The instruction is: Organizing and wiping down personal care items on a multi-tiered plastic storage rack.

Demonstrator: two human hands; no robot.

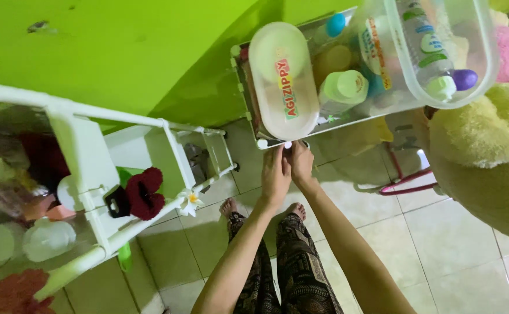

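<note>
Trolley (244, 87) of white plastic stands against the green wall (120, 52), directly ahead of the person and above both hands in the head view. Its near rim runs left to right across the picture, and both hands meet it at the front corner, so the rim lies straight ahead of the fingertips rather than to either side.

Top tray of the trolley carries an oval translucent container (283, 81), long axis running away from the hands, with bottles (343, 87) packed just beside it on the right. A second clear tub (440, 52) sits further right, holding more bottles.

Left hand (275, 174) and right hand (301, 164) are side by side, touching or nearly so. Both sets of fingers curl onto the lower edge of the tray at the corner, apparently pinching the rim or a small white fitting there; the exact object gripped is too small to tell. Neither hand is clearly nearer; the right reaches slightly further forward.

White shelf unit (86, 168) stands well apart on the left. Bare feet (229, 206) rest on the tiled floor (440, 244) below.
</note>
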